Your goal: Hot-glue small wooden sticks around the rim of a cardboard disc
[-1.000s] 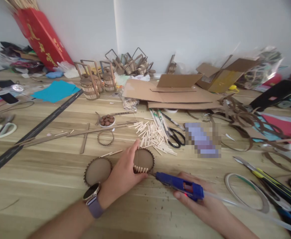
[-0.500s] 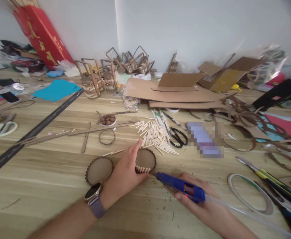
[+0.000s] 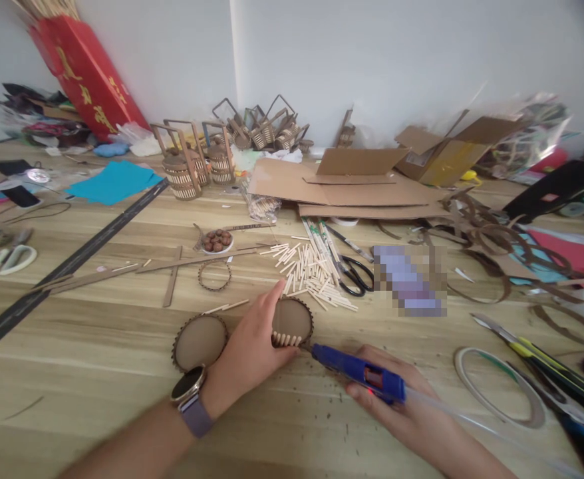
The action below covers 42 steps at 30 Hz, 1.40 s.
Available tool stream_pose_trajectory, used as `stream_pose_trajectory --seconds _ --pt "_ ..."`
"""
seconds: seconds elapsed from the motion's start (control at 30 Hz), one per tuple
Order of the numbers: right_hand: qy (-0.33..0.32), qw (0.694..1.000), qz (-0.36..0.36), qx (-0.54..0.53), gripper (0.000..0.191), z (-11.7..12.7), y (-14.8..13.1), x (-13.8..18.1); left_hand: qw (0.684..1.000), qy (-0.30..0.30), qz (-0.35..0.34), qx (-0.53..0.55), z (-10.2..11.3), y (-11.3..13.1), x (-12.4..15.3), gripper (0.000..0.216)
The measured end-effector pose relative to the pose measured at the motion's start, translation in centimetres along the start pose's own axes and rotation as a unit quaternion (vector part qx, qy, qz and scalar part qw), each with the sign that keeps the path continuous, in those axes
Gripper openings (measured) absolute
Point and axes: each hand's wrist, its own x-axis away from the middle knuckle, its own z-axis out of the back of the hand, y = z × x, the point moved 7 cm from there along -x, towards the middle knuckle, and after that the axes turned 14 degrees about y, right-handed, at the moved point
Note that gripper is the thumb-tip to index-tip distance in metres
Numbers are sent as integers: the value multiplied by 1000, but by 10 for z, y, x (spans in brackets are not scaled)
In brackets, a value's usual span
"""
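My left hand (image 3: 259, 336) grips a round brown cardboard disc (image 3: 294, 318) by its edge, thumb at the near side and fingers at the far side. Its rim is ridged, and several short wooden sticks (image 3: 287, 339) stand in a row along the near edge. My right hand (image 3: 394, 392) is closed around a blue glue gun (image 3: 359, 372) with a clear glue stick (image 3: 436, 402) out of its back. The nozzle is at the disc's near right rim. A similar ridged disc (image 3: 199, 341) lies flat beside my left wrist.
Loose short sticks (image 3: 309, 269) are heaped beyond the disc, near black-handled scissors (image 3: 356, 276). A bowl of brown balls (image 3: 217, 241) and a ridged ring (image 3: 215, 275) lie left of them. Tape roll (image 3: 501, 386) and cutters (image 3: 546, 366) lie right; small baskets (image 3: 181, 174) stand behind.
My right hand and the glue gun have shifted slightly left, toward the disc. My left hand and the disc stay in place.
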Motion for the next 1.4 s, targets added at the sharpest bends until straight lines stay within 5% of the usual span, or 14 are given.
stream_pose_trajectory --seconds 1.4 --pt "22 999 7 33 27 0 2 1 1000 -4 -6 -3 0 1 1 101"
